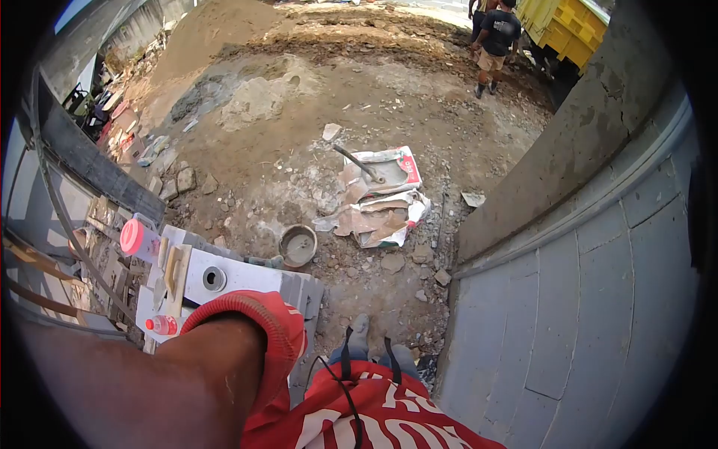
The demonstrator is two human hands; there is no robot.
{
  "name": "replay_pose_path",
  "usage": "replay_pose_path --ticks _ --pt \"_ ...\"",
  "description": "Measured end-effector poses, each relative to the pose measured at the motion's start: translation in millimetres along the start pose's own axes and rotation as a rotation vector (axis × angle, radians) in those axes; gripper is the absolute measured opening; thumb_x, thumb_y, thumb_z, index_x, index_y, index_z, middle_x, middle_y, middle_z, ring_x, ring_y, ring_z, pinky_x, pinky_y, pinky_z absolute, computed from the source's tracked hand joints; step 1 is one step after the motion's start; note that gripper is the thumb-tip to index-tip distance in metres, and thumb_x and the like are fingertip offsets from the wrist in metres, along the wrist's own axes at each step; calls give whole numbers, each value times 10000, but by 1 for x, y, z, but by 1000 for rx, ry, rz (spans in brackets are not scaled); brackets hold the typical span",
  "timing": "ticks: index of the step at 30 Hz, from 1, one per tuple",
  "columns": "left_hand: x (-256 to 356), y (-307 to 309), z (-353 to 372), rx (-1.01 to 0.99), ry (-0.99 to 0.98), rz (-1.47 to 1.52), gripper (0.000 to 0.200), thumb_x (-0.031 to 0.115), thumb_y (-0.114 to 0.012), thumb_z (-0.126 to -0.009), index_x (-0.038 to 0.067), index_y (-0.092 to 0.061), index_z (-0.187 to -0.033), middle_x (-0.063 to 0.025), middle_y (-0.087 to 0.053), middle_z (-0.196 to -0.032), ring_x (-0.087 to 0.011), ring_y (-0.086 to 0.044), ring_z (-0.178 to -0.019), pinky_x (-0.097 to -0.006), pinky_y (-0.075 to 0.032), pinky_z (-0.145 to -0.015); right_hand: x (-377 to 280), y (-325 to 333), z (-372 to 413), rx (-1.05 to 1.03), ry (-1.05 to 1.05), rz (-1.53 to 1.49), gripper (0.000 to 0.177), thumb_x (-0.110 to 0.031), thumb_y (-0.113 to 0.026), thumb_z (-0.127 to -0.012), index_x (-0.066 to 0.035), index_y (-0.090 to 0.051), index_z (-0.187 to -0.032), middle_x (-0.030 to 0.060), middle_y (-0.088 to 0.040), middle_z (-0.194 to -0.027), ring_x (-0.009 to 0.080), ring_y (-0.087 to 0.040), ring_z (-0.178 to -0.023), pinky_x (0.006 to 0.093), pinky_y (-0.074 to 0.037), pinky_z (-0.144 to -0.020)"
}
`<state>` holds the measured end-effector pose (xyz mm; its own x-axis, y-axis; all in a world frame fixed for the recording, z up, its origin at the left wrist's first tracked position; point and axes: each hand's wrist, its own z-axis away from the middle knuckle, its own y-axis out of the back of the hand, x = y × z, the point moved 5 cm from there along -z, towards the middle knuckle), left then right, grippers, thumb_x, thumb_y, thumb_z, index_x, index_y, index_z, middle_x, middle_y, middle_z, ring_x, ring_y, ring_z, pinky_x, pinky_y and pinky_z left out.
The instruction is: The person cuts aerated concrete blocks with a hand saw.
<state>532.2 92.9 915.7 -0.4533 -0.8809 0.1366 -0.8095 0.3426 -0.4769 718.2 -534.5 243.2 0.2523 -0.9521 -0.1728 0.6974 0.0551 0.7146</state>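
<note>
My left arm, in a red sleeve (247, 303), crosses the lower left with its elbow bent close to the camera. Both my hands are outside the view. Beside the arm stands a white-topped block surface (250, 278). On it are a round grey ring-like item (214, 278), a wooden-handled tool (176, 271), a clear bottle with a red cap (163, 325) and a clear jug with a pink lid (139, 239). A bucket of grey mix (298, 246) sits on the ground just past the block.
Torn cement bags (381, 217) lie ahead, with a dark-handled tool (357, 162) resting on one. A grey block wall (553, 322) rises on my right. Rubble (185, 179) and a sand heap (217, 34) are further off. A person (497, 41) stands near a yellow truck (565, 30).
</note>
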Motion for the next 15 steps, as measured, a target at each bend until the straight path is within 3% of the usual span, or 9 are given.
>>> replay_pose_path --ticks 2,3,5,7,11,13,14,15 --pt "-63 -55 4 -19 120 -52 945 656 -628 -930 28 -347 -1578 -217 -583 -1391 -400 -540 -1325 -602 -332 -1170 15 -24 83 -49 -119 -142 527 -506 -648 -898 -43 -756 -1125 235 -725 -1131 377 -702 -1065 503 -514 -937" --pt "-94 -77 10 -20 153 -63 941 655 -625 -932 29 -348 -1577 -216 -584 -1390 -399 -542 -1320 -602 -334 -1167 1 -27 82 -42 -168 -219 509 -489 -643 -904 -29 -766 -1084 241 -737 -1080 384 -719 -1023 514 -526 -905" --pt "-123 -89 23 17 172 -47 932 654 -619 -937 30 -350 -1575 -215 -586 -1387 -397 -547 -1312 -603 -338 -1161 -80 -13 -45 49 -242 -380 486 -455 -632 -915 -2 -787 -1003 252 -762 -979 397 -753 -940 538 -550 -840" --pt "-150 -101 37 73 161 -21 923 652 -613 -942 31 -353 -1573 -214 -588 -1384 -395 -552 -1303 -603 -343 -1155 -93 32 -74 60 -262 -357 481 -448 -628 -919 -1 -786 -1002 252 -762 -977 398 -753 -938 538 -549 -837" --pt "-218 -200 91 137 136 -21 905 649 -600 -951 34 -357 -1568 -212 -591 -1378 -391 -562 -1285 -605 -351 -1143 -114 58 -118 -24 -239 -229 462 -423 -614 -938 3 -783 -1000 252 -763 -970 401 -749 -927 538 -544 -825" --pt "-294 -203 194 -305 360 -68 558 299 -609 -1042 12 -439 -1489 -169 -621 -1295 -304 -609 -1166 -469 -443 -1069 -125 69 -144 -69 -215 -168 453 -410 -607 -948 4 -782 -999 252 -763 -966 403 -747 -922 538 -541 -819" --pt "-332 -194 256 -509 585 -232 518 167 -696 -993 24 -497 -1450 -148 -627 -1274 -264 -610 -1170 -404 -474 -1033 -127 75 -160 -90 -201 -136 449 -404 -604 -953 5 -781 -998 252 -763 -964 404 -746 -920 538 -540 -816" --pt "-363 -181 313 -828 719 -462 561 141 -777 -902 8 -551 -1398 -174 -603 -1209 -305 -603 -1151 -419 -465 -1029 -128 84 -180 -108 -181 -99 444 -398 -600 -957 6 -781 -998 252 -764 -963 404 -745 -917 538 -539 -813"
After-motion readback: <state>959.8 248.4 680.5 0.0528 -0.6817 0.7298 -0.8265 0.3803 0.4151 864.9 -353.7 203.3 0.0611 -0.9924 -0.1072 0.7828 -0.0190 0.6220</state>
